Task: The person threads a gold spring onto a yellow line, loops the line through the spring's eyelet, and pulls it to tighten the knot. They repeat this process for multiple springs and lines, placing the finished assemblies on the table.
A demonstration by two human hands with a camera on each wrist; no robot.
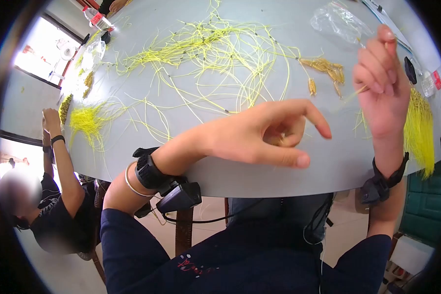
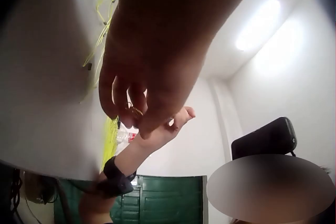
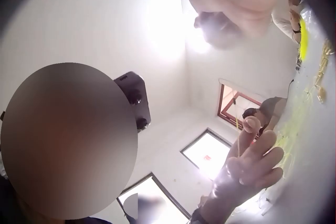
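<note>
My left hand (image 1: 259, 132) is over the table's near edge, index finger and thumb apart, the other fingers curled. In the left wrist view those curled fingers hold a small gold coiled spring (image 2: 135, 110). My right hand (image 1: 383, 81) is raised at the right, fingers bent inward, gripping a thin yellow strand (image 1: 356, 93) that slants down toward the left hand. The right wrist view shows this strand (image 3: 239, 139) upright beside the left hand (image 3: 247, 169), with a dark bit at its top. Several gold springs (image 1: 328, 68) lie beyond the hands.
A loose tangle of yellow strands (image 1: 215, 46) spreads over the grey table (image 1: 259, 183). More strands (image 1: 419, 132) hang over its right edge, and a bundle (image 1: 88, 122) lies at the left. A plastic bag (image 1: 338, 22) is at the back. Another person (image 1: 59, 206) sits at the left.
</note>
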